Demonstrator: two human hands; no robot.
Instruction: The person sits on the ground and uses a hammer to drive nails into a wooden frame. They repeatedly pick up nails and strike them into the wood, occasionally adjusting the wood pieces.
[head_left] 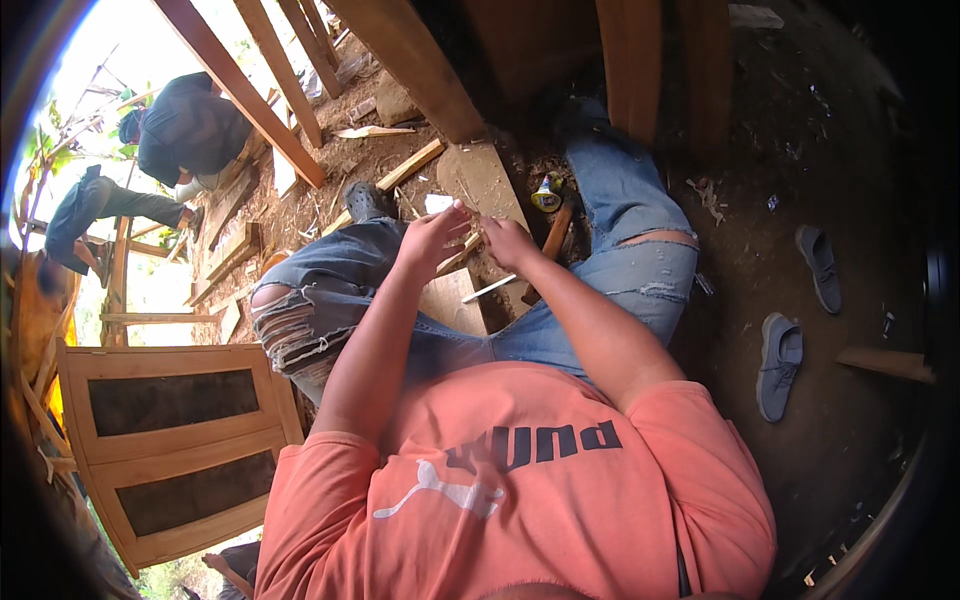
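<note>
My left hand (pixel 435 240) and my right hand (pixel 508 244) are raised close together between my bent knees. The fingers of both are drawn together at the tips. Whatever they pinch is too small to make out. Below them lie a pale wooden board (pixel 450 303) and a thin white stick (pixel 489 289). A tool with a wooden handle (pixel 558 232) rests beside my right hand, its head partly lost in shadow. Just beyond stands a small yellow can (pixel 546 196). A white scrap (pixel 438 204) lies past my left hand.
Wooden posts (pixel 630 70) and a slanted beam (pixel 250 95) rise ahead. A framed wooden panel (pixel 175 430) stands at the left. Two grey shoes (pixel 779 368) lie on the dirt floor at the right. Another person (pixel 190 130) bends over at the far left, among planks (pixel 225 262).
</note>
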